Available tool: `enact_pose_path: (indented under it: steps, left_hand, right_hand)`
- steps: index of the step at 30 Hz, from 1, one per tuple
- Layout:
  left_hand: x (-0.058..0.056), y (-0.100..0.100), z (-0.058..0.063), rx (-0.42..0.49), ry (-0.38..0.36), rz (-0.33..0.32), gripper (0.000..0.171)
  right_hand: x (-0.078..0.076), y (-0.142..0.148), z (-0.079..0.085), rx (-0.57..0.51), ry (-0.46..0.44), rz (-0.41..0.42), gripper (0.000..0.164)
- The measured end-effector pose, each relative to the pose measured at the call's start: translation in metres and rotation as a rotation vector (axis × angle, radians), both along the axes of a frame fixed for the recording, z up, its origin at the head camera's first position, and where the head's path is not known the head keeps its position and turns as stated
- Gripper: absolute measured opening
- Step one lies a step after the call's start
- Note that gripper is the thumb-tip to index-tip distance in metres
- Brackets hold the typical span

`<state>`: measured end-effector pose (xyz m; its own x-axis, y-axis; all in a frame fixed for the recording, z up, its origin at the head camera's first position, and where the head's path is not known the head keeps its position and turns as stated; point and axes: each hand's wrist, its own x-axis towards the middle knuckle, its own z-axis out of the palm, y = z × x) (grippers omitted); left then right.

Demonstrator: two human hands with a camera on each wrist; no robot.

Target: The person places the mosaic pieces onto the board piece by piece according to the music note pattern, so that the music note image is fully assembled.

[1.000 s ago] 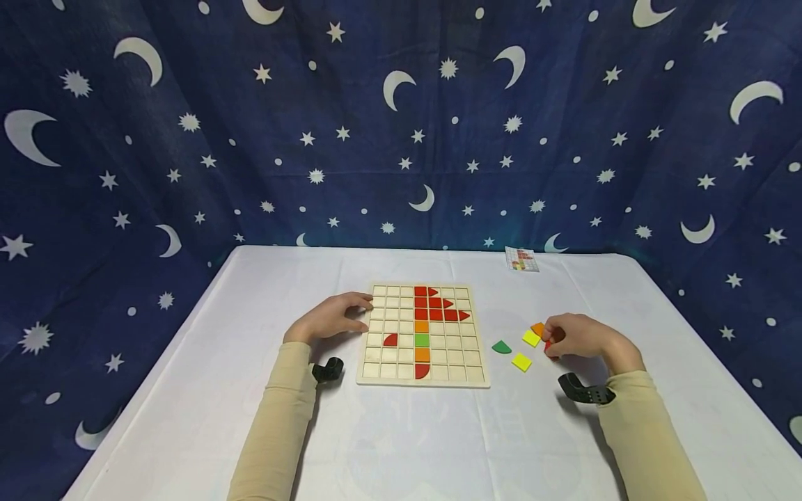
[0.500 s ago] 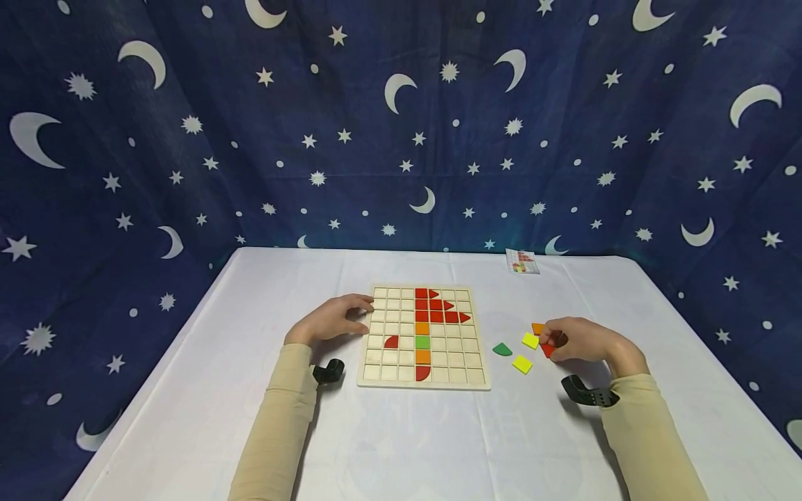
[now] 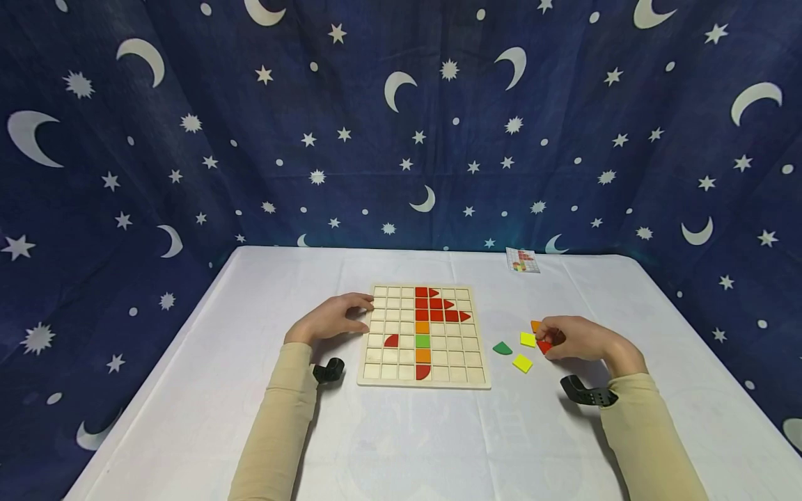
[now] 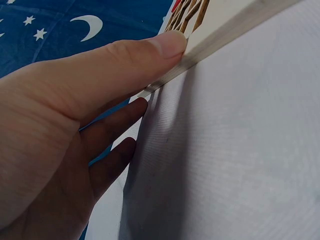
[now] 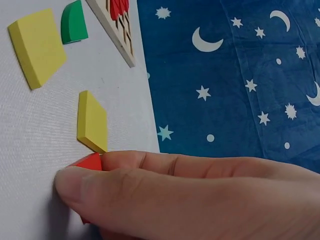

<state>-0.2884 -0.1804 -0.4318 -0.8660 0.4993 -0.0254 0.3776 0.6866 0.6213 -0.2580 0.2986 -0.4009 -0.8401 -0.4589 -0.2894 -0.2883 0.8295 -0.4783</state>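
Observation:
A wooden grid board [image 3: 388,380] lies on the table, with red, orange and green pieces in some of its cells. At the board's left edge rests my left hand [image 3: 332,318]; in the left wrist view its thumb [image 4: 170,45] touches the rim and the other fingers are spread, relaxed. My right hand [image 3: 579,337], right of the board, pinches a red piece [image 5: 91,162] between thumb and fingers, low over the table. Fingers hide most of that piece, so its full shape cannot be told. Close by lie a yellow square [image 3: 528,339] and a partly covered orange piece [image 3: 535,325].
Between the board and the right hand lie a green quarter-circle piece [image 3: 502,348] and another yellow square [image 3: 522,363]. A small pattern card [image 3: 523,260] lies at the table's back edge. A dark curtain [image 3: 351,104] with moons and stars hangs behind the white table [image 3: 401,445].
The right hand has shifted slightly left with the red piece, and the nearer yellow square has slid a little left. My left hand has stayed on the board's edge.

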Motion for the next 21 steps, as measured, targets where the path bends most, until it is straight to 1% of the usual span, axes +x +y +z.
enact_pose_path:
  steps: [8,16,21]
  left_hand:
    - [-0.0003,0.0000,0.0006,-0.002,0.004,-0.005,0.044]
    - [-0.0004,-0.0002,0.0006,-0.011,0.015,-0.009,0.043]
    - [0.0003,-0.0003,0.0017,-0.008,0.009,-0.004,0.044]
  right_hand:
    - [-0.0005,-0.0025,-0.0025,0.018,0.000,-0.040,0.021]
    - [-0.0016,-0.0050,-0.0037,0.033,-0.010,-0.053,0.023]
    - [-0.0022,-0.0057,-0.0062,0.035,0.010,-0.063,0.023]
